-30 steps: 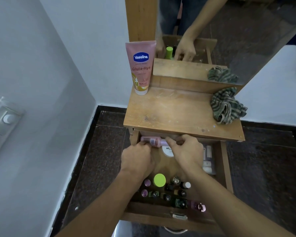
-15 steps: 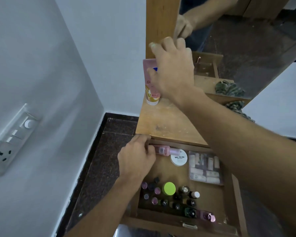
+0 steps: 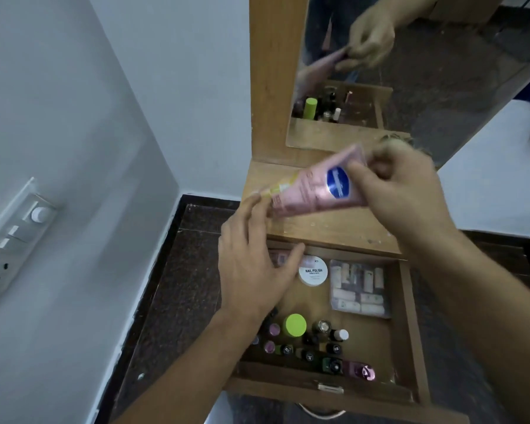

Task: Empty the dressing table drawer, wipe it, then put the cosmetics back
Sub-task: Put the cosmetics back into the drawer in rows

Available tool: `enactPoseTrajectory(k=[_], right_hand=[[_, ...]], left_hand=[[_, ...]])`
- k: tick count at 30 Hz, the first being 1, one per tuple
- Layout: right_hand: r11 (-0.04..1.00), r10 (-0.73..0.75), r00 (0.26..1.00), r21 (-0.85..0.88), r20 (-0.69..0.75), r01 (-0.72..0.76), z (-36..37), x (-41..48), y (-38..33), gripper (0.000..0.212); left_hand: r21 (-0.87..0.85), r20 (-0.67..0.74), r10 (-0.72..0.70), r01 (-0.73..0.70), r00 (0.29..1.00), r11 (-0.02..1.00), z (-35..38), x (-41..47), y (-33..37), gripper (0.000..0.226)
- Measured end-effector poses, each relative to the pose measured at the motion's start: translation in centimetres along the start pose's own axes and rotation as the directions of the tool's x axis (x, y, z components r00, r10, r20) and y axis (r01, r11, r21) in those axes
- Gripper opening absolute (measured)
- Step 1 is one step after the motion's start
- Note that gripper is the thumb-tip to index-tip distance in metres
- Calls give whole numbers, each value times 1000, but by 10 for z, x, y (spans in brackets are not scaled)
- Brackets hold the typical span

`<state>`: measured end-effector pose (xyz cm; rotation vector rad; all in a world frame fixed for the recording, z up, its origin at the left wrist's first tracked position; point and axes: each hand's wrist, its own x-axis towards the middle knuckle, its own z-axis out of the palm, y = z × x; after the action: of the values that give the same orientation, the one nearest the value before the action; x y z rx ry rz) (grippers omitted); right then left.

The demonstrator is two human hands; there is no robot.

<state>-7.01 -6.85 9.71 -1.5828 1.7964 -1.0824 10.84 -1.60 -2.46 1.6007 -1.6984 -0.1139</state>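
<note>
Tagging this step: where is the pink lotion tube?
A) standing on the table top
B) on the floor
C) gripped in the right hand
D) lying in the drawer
C: the right hand grips the pink lotion tube by its flat end, tilted above the table top; the left hand is open by its cap.

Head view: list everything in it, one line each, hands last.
drawer: 1, wooden, pulled open
tabletop: 1, wooden, above the drawer
lotion tube: 1, pink, held above the tabletop
remover tub: 1, white, drawer back
clear packet: 1, pale contents, drawer back right
green-lidded jar: 1, green lid, drawer front
small bottles: several, dark and purple, drawer front
switch panel: 1, white, left wall
left hand: 1, fingers straight, at the tube's cap end
right hand: 1, grips the tube's flat end
</note>
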Motion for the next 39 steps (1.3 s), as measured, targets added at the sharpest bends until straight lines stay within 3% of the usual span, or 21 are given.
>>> enactPoseTrajectory(k=[2,6,10,14,20,24,30,39], right_hand=[[960,228,972,154,56,-234,-11,-27,30,7],[737,530,833,400,159,-545,-2,-63,96,6],[629,635,748,433,195,-646,17,-74,138,5],[576,650,701,411,295,-707,38,-79,159,6],[596,655,688,346,312,-724,59,-74,184,9],[618,661,690,307,295,-724,66,-73,196,19],[812,560,794,31,236,-582,64,-69,204,15],[859,500,817,-43,285,-511,59,-69,206,15]], left_hand=[[45,0,113,-113,994,993,3,-6,3,80],[154,130,301,-319,945,935,19,-21,-11,57],[157,363,379,-457,851,875,31,-27,-35,57],[225,544,342,-526,766,820,36,-20,-53,71],[247,754,254,-620,605,745,48,-6,-51,74],[264,771,267,-671,579,693,52,-2,-56,77],[268,767,266,-668,584,695,53,-6,-67,74],[241,745,250,-600,618,763,49,-2,-62,75]])
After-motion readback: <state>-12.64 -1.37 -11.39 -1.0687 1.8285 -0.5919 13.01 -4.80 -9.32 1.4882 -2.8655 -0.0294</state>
